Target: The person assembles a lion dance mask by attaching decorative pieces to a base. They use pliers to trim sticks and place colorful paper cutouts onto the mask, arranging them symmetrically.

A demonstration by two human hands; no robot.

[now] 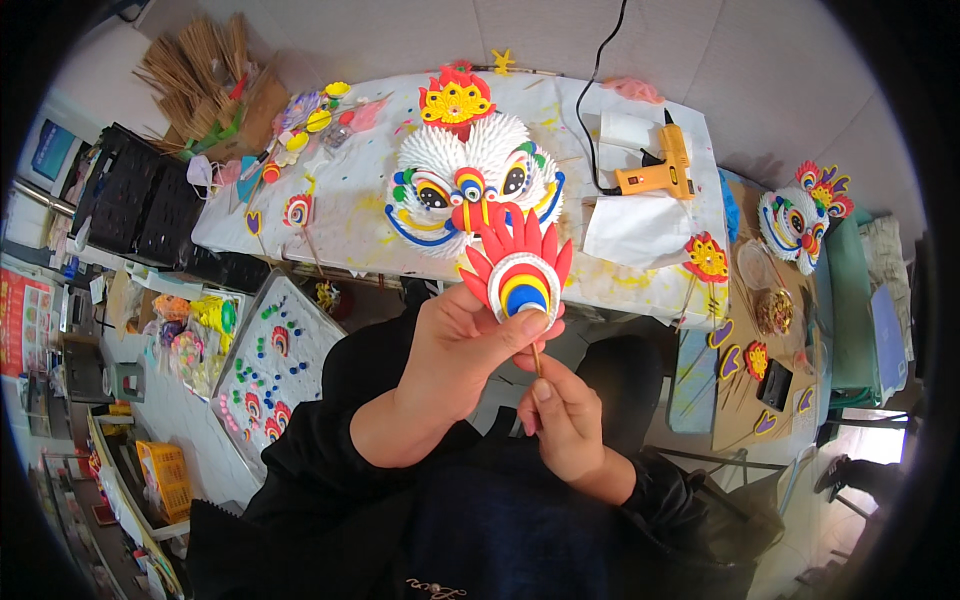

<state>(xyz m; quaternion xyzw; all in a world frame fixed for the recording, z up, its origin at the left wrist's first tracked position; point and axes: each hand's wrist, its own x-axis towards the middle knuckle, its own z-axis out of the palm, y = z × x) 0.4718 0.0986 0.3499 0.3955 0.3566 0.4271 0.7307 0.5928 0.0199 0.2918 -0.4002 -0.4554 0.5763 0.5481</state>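
Paper flower point(520, 272) with red petals and white, yellow and blue rings, held up at the centre of the frame, facing the camera. Pinched at its lower edge by the left hand point(462, 352), thumb across the blue middle, fingers closed behind. Thin wooden stick point(536, 358) dropping from under the flower, gripped lower down by the right hand point(560, 418), fingers closed round it just below the left thumb. Both hands close together, almost touching, forearms in black sleeves rising from the lower edge.

Directly behind the flower, on the white table point(350, 215), a large white paper mask point(470, 180) with painted eyes and a red and yellow crest on top. To the right of it on the same table, a yellow glue gun point(660, 170) with a black cord, lying on a white sheet point(632, 228). Far right of the frame, a second, smaller mask point(795, 222). Lower left, a grey tray point(268, 372) dotted with small coloured paper pieces. Upper left, a bundle of straw point(200, 70) beside black crates point(140, 200).
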